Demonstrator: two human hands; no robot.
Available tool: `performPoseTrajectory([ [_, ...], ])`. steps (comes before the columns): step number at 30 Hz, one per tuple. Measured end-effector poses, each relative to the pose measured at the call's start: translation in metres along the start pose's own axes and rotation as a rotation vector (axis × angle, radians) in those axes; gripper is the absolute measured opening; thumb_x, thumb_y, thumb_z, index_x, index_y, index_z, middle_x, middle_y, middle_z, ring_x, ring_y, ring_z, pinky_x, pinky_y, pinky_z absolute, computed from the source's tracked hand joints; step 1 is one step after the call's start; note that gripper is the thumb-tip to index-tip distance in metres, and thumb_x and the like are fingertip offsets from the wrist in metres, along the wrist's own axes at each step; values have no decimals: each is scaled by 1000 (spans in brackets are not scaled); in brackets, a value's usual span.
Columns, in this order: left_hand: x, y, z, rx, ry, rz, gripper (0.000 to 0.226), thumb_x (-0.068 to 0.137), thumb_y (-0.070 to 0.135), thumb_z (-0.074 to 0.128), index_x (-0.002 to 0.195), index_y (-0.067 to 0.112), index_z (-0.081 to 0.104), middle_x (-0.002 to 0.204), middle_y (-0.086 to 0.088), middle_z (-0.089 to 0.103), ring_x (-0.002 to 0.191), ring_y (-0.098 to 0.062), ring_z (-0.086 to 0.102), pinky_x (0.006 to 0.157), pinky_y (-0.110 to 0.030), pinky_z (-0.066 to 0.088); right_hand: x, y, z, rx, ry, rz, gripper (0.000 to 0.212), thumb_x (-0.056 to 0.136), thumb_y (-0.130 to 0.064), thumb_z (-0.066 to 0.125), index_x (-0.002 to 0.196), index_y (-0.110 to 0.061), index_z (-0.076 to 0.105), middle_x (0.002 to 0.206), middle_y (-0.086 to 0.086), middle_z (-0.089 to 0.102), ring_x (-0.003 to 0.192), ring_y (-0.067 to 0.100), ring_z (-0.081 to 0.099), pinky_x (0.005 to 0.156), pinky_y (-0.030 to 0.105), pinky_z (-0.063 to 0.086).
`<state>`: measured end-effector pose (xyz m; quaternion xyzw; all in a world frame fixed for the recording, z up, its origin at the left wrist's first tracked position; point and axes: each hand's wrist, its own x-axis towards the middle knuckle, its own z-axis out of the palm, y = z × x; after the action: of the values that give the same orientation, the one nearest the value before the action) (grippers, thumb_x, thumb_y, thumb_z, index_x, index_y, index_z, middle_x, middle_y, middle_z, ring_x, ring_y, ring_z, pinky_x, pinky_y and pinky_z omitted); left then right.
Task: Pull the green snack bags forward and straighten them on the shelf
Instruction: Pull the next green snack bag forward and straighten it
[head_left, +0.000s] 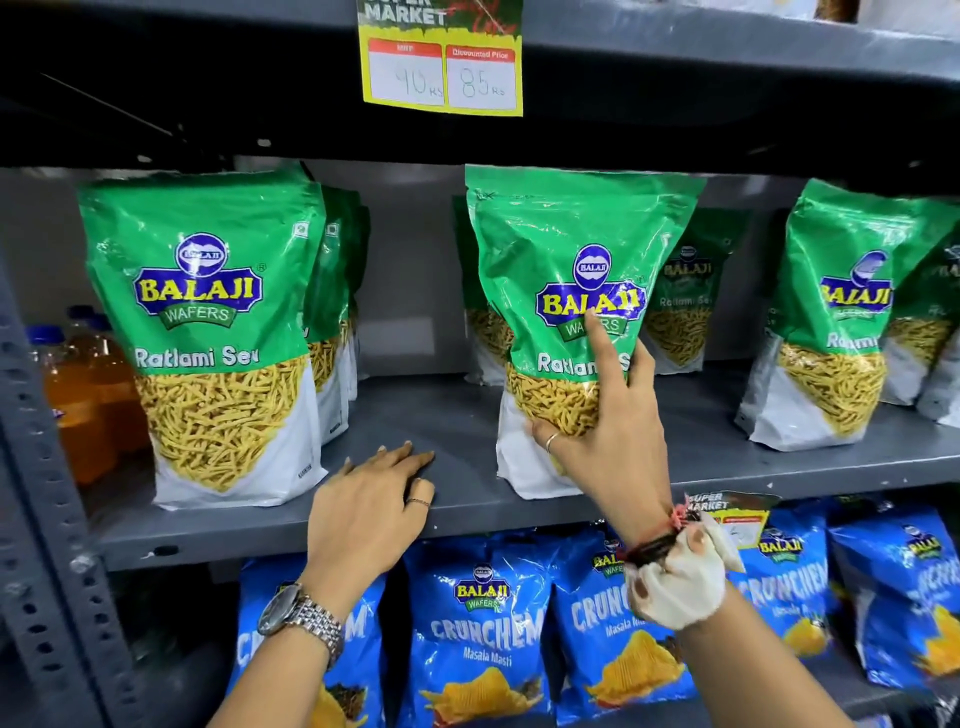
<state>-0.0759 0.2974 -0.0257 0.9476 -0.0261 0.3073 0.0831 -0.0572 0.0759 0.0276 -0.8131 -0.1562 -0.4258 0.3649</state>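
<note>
My right hand (602, 431) is spread wide against the front of the middle green bag (571, 322): forefinger up over the logo, thumb hooked round the lower left edge, palm on the clear window. That is a steadying touch more than a grip. My left hand (371, 501) lies flat and open on the bare shelf (415, 415), holding nothing.

The middle bag stands near the front edge, leaning a little to the right at the top. The left bag (208, 332) is already forward and fairly square, and the right bag (836, 322) stands forward too, turned slightly. Behind the middle one, more green bags (685, 306) sit well back in shadow.

The risk I see is the lean. The bag is tall, full and glossy, and if I push high with the forefinger it could tip backwards onto those behind; if I drag by the lower edge alone, the top may flop forward and go over the lip onto the blue bags (483, 623) below. My palm could also slide on the slick film. Reaching past it for the rear bags, my wrist might knock it askew.
</note>
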Motion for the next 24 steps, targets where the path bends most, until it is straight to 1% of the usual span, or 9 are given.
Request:
performPoseTrajectory([
  [4,0,-1,1,3,13,-8,64,75,46,15,122,35,57,134,7,55,125,-13,47,104,-39,36,-4,-7,-4,-31,2,6,107,65,-28,81,147,-43,15,150,8,24,129,37,40,93,55,48],
  [6,0,-1,2,4,18,-10,62,75,46,17,121,35,58,133,7,56,124,-13,48,103,-39,37,-6,-8,-6,-18,5,-7,106,66,-35,81,148,-42,14,152,9,23,132,36,38,95,55,47],
  [9,0,-1,2,12,15,-6,63,75,46,16,121,35,58,133,7,56,124,-14,48,103,-39,37,-13,-8,-7,-3,25,-31,104,68,-47,78,148,-43,12,156,9,17,142,32,26,98,54,45],
  [12,0,0,1,13,18,-3,62,75,46,17,121,34,58,133,6,56,122,-15,50,102,-39,38,-21,-5,-4,-10,13,-11,107,68,-43,81,148,-46,9,159,9,9,146,30,18,99,57,44],
  [14,0,0,0,14,14,1,63,75,46,16,121,34,58,134,6,56,122,-16,50,103,-39,38,-25,-1,-1,7,-20,-6,110,68,-35,82,147,-49,7,160,8,6,146,32,21,99,57,46],
  [17,0,0,-1,24,5,5,65,75,46,14,123,35,56,135,7,54,124,-16,49,104,-39,37,-26,4,2,33,-37,-7,109,68,-32,82,145,-52,8,159,6,8,139,34,34,96,51,49],
  [20,0,0,0,21,5,4,64,75,45,14,122,34,56,135,7,54,124,-17,48,103,-40,37,-21,10,4,45,-43,-5,108,67,-33,83,145,-51,10,158,7,11,138,33,36,97,47,47],
  [24,0,0,0,15,12,4,62,76,45,16,121,34,58,134,6,56,124,-16,49,102,-41,38,-17,11,13,31,-28,-1,107,67,-34,83,146,-47,13,157,10,14,138,35,33,100,50,45],
])
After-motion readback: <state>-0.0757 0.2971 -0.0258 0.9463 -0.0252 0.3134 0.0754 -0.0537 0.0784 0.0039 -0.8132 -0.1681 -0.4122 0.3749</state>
